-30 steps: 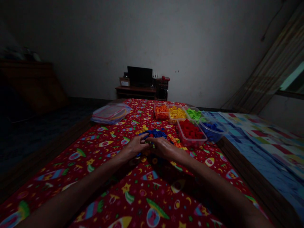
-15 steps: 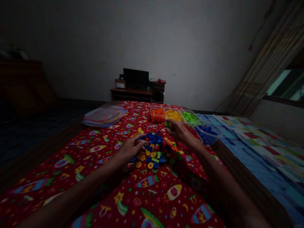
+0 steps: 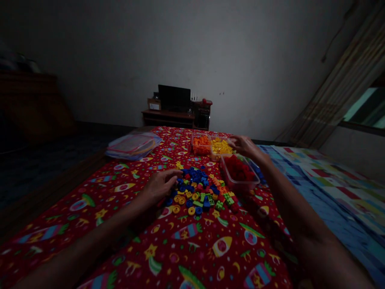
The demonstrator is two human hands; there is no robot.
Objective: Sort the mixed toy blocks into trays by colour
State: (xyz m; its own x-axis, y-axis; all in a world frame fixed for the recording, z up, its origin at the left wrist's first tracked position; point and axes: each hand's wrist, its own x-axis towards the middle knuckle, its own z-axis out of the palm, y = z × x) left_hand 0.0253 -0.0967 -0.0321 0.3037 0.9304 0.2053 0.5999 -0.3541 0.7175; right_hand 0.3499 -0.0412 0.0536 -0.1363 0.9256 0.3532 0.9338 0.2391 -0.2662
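A pile of small building blocks point(image 3: 197, 190) in blue, yellow, green, orange and red lies on the red printed cloth point(image 3: 126, 208). My left hand point(image 3: 162, 185) rests at the pile's left edge, with thumb and forefinger apart and nothing visible between them. Beyond the pile, my right hand point(image 3: 247, 146) hovers at the green blocks' tub, mostly covering it. Its fingers are loosely bent and apart, and no block shows at the fingertips. Left of it stand tubs of yellow blocks point(image 3: 221, 146) and orange blocks point(image 3: 201, 143). Nearer is a clear tub of red blocks point(image 3: 239, 168).
Blue blocks point(image 3: 259, 173) show partly behind my right forearm. Stacked clear lids point(image 3: 134, 145) lie at the far left of the cloth. A bed with a checked cover point(image 3: 327, 176) is on the right. A dark monitor point(image 3: 174, 98) stands by the far wall.
My right hand has moved right and away from me to the green tub; the green block seen in its fingers no longer shows. My left hand has shifted slightly left.
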